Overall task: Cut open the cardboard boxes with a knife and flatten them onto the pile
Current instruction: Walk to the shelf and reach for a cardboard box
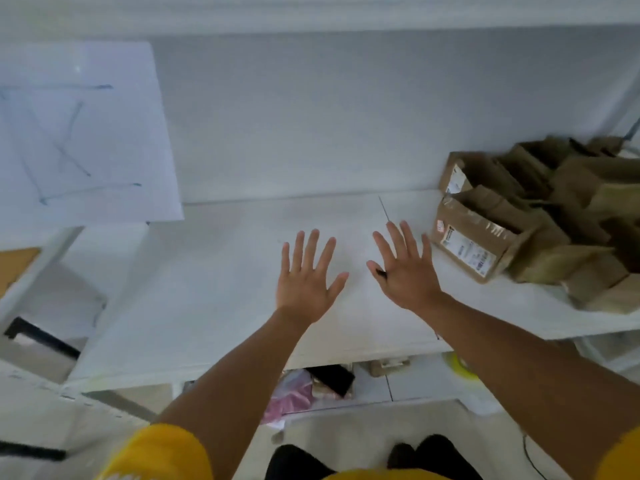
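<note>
Currently both hands splayed flat over the white counter (214, 306), left hand (306, 278) empty, right hand (405, 268) fingers straight, small dark object at thumb, cardboard boxes (540, 220) heaped at counter's right edge.

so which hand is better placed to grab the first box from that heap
Right. The right hand hovers open beside the nearest cardboard box, which lies at the right end of the white table. The left hand is farther off and would have to cross over.
</note>
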